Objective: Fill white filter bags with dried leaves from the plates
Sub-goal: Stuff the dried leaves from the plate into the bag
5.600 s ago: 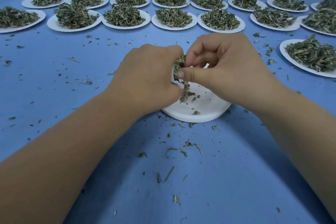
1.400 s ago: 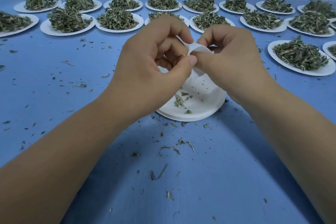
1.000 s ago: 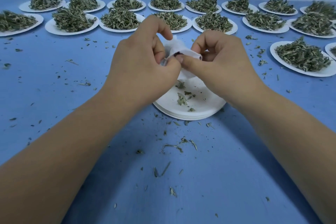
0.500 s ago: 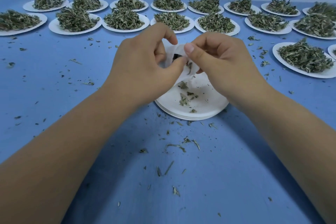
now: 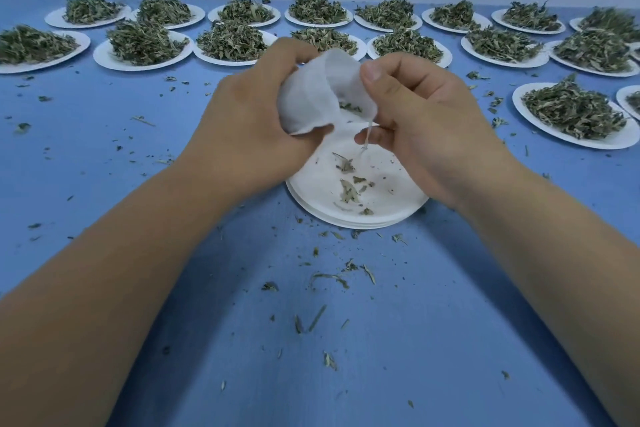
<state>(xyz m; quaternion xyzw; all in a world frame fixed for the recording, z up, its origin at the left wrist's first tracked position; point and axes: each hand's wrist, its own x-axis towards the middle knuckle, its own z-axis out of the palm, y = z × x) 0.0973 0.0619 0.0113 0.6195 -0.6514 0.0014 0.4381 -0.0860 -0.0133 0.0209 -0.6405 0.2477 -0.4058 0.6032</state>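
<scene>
From the leftmost heaped plate (image 5: 74, 51) across the far rows, over a dozen paper plates carry full mounds of dried leaves (image 5: 145, 40), so most of the job looks undone. The left hand (image 5: 249, 121) curls its fingers round the white filter bag (image 5: 311, 97), held above the near plate (image 5: 388, 198), which bears only scraps. The right hand (image 5: 426, 121) pinches the bag's mouth and drawstring (image 5: 367, 135). This bag seems filled, with closing left. Another full plate (image 5: 595, 143) sits at right. No writing or brand shows.
</scene>
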